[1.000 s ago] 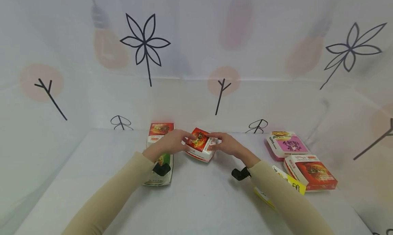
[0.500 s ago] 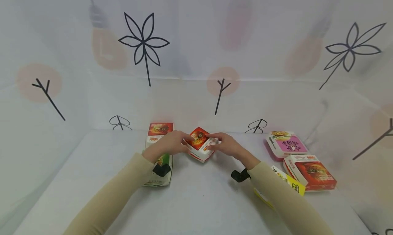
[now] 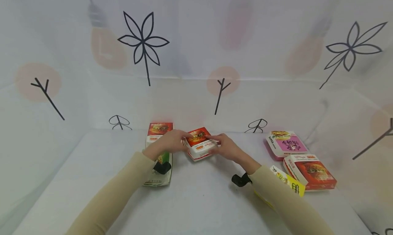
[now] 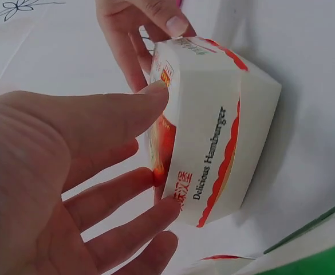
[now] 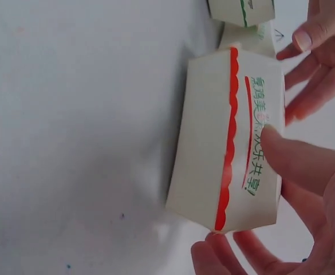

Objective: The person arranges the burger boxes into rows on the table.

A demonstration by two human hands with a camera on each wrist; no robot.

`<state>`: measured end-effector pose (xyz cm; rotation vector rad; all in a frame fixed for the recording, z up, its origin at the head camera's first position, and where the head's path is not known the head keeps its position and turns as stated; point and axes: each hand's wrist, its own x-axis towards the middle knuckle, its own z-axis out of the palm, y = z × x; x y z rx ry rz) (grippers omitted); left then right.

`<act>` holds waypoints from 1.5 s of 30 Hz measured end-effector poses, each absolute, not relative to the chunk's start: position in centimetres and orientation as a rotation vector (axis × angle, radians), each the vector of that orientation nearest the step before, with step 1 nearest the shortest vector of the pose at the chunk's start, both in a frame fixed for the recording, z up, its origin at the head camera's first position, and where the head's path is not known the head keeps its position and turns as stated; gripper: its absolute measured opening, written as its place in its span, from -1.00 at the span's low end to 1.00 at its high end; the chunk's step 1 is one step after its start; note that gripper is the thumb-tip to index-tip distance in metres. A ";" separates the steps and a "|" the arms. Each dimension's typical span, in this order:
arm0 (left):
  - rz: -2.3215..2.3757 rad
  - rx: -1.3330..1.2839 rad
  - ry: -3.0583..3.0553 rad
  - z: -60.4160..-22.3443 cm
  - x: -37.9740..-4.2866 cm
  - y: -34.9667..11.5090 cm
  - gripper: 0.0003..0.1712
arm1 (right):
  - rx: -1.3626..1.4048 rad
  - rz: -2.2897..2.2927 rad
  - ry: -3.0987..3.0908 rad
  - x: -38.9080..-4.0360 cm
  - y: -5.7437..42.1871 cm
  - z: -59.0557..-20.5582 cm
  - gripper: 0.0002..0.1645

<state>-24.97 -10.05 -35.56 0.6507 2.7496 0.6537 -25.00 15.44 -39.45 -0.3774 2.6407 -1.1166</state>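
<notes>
At the frame's centre, a hamburger box point(image 3: 201, 149) is situated between the left hand point(image 3: 169, 143) and right hand point(image 3: 228, 148), two cartons point(image 3: 160, 130) aligned front-to-back at its left, three further cartons point(image 3: 313, 173) clustered rightward on the surface point(image 3: 199, 204).

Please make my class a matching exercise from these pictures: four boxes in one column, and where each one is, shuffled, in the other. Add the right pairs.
Boxes
1. pink box
2. yellow box
3. green box
4. box lettered "Delicious Hamburger"

Places
A. partly hidden behind the left arm in the head view
B. between the left hand and the right hand
C. farthest back of the boxes at the right
D. partly hidden behind the right arm in the head view

Pairs: 1-C, 2-D, 3-A, 4-B
</notes>
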 end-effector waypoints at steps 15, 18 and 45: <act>0.656 0.649 2.772 -36.0 -25.6 -9.7 -0.39 | -0.307 -1.050 2.812 -23.3 13.3 -40.1 -0.17; 0.652 0.615 2.775 -36.0 -25.6 -9.6 -0.40 | -0.293 -1.055 2.825 -23.3 13.2 -40.3 -0.18; 0.602 0.599 2.788 -36.0 -27.7 -9.8 -0.44 | -0.286 -1.151 2.875 -24.7 11.6 -40.8 -0.28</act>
